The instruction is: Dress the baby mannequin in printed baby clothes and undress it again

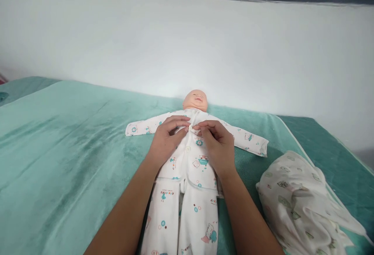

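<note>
A baby doll (195, 100) lies on its back, dressed in a white printed baby shirt (191, 167) and matching trousers (201, 216). Both sleeves stretch out to the sides. At the chest, my left hand (169, 138) has thumb and fingers closed on the shirt's front edge, beside a small pale button (190, 128). From the other side, my right hand (217, 140) pinches the same front opening, its fingertips almost meeting the left thumb. Lower on the front sits another button (187, 149). My fingertips partly hide the buttonhole area.
A crumpled white cloth with a green leaf print (292, 196) lies to the right of my right forearm. Beneath everything spreads a light green plush blanket (73, 149), with a darker green cover (330, 149) at the right. A white wall (175, 44) rises behind the doll's head.
</note>
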Demonstrator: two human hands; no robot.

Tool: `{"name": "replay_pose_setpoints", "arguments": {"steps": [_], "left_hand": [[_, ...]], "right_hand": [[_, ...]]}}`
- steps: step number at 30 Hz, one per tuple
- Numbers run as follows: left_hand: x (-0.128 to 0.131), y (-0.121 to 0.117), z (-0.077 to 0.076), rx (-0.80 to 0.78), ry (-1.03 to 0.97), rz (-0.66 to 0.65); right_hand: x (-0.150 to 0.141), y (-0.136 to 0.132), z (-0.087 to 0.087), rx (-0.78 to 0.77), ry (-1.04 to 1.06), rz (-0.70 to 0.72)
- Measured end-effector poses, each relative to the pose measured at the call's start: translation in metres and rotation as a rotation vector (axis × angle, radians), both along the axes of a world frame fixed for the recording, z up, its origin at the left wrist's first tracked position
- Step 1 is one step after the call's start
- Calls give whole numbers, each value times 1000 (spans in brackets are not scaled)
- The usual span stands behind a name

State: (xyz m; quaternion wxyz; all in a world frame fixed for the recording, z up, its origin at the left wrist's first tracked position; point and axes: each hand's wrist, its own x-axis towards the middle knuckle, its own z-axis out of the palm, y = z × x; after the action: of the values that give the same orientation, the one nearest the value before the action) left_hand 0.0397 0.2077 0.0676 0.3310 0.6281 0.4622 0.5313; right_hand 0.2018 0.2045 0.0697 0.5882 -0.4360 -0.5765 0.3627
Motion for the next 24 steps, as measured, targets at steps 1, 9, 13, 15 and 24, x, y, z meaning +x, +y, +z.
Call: {"name": "replay_pose_setpoints", "arguments": {"steps": [1,9,13,15,24], "left_hand": [[0,0,0,2,-6,-4],[0,1,-1,-10,-7,-39],[-1,0,1,11,53,-61],[-1,0,1,25,74,-70],[-2,-2,4,-32,82,-89]], "right_hand": [[0,0,0,0,1,1],[0,1,0,13,-50,-23],[-1,2,-2,26,-53,-16],[0,2,-3,25,-46,-2],[1,-1,3,-16,-45,24]]}}
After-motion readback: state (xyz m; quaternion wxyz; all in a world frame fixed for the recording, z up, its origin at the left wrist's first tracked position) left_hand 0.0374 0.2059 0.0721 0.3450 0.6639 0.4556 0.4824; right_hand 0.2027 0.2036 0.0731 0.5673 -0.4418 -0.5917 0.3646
